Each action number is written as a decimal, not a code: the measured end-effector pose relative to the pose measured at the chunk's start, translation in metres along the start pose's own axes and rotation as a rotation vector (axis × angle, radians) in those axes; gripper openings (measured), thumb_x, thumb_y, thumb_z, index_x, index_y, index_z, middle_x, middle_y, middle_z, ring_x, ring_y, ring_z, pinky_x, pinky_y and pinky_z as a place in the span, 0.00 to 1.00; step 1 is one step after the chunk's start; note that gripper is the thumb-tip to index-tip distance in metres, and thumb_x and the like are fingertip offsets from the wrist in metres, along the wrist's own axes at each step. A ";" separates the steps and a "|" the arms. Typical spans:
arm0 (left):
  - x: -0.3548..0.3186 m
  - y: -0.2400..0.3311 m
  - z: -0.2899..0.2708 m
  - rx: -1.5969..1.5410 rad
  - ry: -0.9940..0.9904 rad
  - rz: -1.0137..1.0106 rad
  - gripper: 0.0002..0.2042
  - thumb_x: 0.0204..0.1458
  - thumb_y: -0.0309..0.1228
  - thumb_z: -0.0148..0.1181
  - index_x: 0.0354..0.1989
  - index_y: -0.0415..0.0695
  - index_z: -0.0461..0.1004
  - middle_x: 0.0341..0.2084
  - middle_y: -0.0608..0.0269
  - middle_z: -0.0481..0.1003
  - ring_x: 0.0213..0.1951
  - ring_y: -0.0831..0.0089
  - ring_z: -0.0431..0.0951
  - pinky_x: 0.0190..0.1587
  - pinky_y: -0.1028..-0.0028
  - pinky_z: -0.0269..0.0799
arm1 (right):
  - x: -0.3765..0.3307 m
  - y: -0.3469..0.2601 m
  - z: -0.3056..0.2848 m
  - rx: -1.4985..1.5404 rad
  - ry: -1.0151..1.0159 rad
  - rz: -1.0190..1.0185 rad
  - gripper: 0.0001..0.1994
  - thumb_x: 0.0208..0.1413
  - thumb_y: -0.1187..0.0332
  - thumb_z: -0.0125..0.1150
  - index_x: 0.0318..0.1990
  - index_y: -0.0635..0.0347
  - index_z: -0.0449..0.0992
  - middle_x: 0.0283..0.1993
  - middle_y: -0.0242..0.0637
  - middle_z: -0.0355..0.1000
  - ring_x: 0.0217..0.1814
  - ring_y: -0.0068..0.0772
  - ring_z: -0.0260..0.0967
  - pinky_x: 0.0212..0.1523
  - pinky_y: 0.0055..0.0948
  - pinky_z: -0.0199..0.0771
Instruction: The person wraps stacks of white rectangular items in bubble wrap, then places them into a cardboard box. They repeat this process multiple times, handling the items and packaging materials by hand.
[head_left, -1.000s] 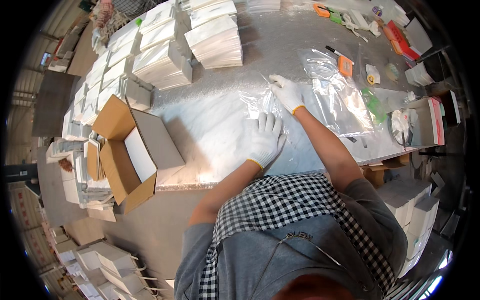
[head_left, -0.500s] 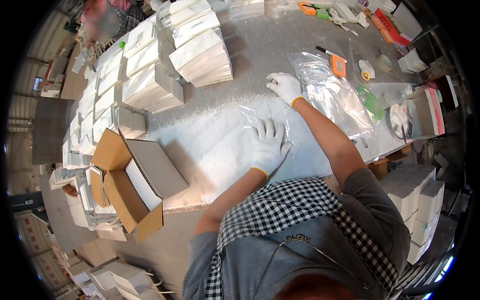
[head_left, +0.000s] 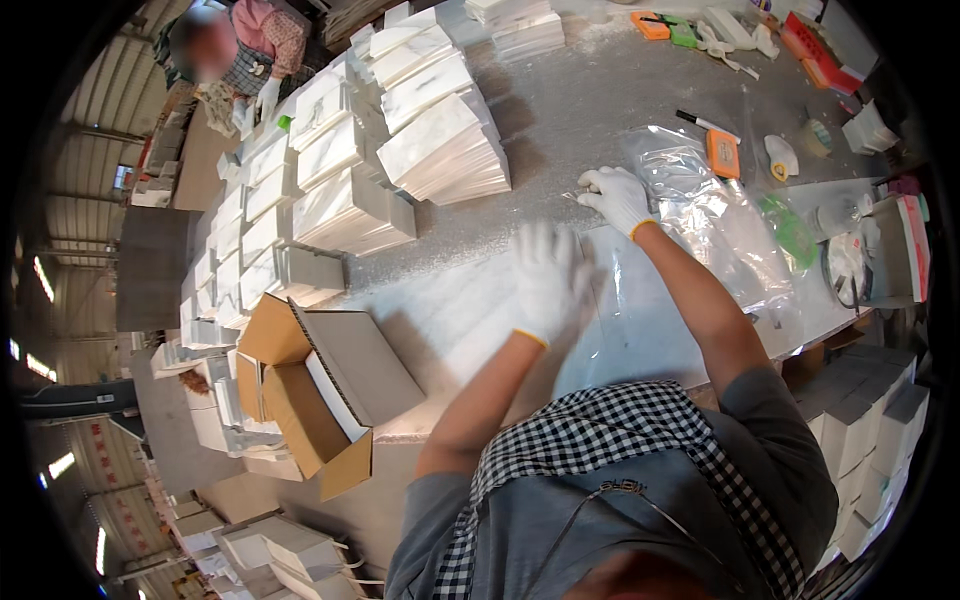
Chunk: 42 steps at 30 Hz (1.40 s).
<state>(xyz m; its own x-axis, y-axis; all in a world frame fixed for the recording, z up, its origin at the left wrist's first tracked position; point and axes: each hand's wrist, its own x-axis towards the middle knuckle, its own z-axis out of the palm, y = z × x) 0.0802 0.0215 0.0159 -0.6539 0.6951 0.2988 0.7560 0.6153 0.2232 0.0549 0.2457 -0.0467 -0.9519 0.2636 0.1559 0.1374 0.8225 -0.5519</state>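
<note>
My left hand, in a white knit glove with a yellow cuff, is over the pale marble-look surface. Motion blurs it, but its fingers are stretched out and nothing shows in them. To its right, a clear plastic sheet lies flat, glossy with creases. My right hand, gloved alike, is at the sheet's far side with fingers curled together. A bit of clear film shows at its fingertips; the grip itself is partly hidden. An opened cardboard box with a white lining stands left of my left hand.
Stacks of white marble-look tiles fill the table's far left. On the right lie a pile of clear plastic bags, an orange tape measure, a black marker and green plastic. Across the table is another person.
My left hand has lifted and swept away from me, off the plastic sheet. My right hand's fingers have curled in at the film. The whole view has shifted slightly.
</note>
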 end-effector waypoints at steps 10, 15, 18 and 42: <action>0.141 -0.160 -0.129 0.544 -0.005 -0.228 0.38 0.41 0.61 0.72 0.51 0.43 0.73 0.46 0.48 0.78 0.48 0.51 0.79 0.50 0.54 0.73 | 0.002 0.004 -0.001 0.023 -0.023 -0.035 0.15 0.53 0.54 0.68 0.45 0.47 0.83 0.42 0.32 0.79 0.49 0.40 0.74 0.51 0.40 0.73; 0.160 -0.178 -0.136 0.356 -0.237 -0.243 0.39 0.39 0.59 0.74 0.52 0.41 0.73 0.46 0.44 0.77 0.49 0.46 0.79 0.50 0.53 0.74 | 0.000 0.006 0.001 0.017 -0.002 -0.030 0.14 0.53 0.54 0.68 0.45 0.47 0.83 0.41 0.32 0.79 0.49 0.39 0.74 0.51 0.39 0.73; 0.159 -0.180 -0.131 0.299 -0.225 -0.221 0.37 0.40 0.56 0.75 0.52 0.41 0.73 0.46 0.43 0.77 0.48 0.45 0.79 0.50 0.54 0.74 | 0.000 0.007 0.002 0.017 0.012 -0.039 0.14 0.54 0.54 0.68 0.45 0.47 0.83 0.41 0.31 0.79 0.49 0.39 0.73 0.52 0.39 0.73; 0.046 -0.024 0.057 -0.211 -0.265 0.373 0.20 0.54 0.38 0.60 0.54 0.44 0.71 0.53 0.55 0.74 0.56 0.52 0.72 0.57 0.55 0.69 | 0.130 0.020 -0.059 -0.094 -0.115 -0.155 0.17 0.54 0.52 0.63 0.46 0.49 0.81 0.44 0.42 0.80 0.49 0.51 0.77 0.50 0.49 0.76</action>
<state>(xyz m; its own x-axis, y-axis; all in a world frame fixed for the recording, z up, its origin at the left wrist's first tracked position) 0.0307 0.0598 -0.0285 -0.3027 0.9405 0.1545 0.9110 0.2379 0.3368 -0.0498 0.3261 0.0110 -0.9878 0.0752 0.1361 0.0063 0.8937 -0.4487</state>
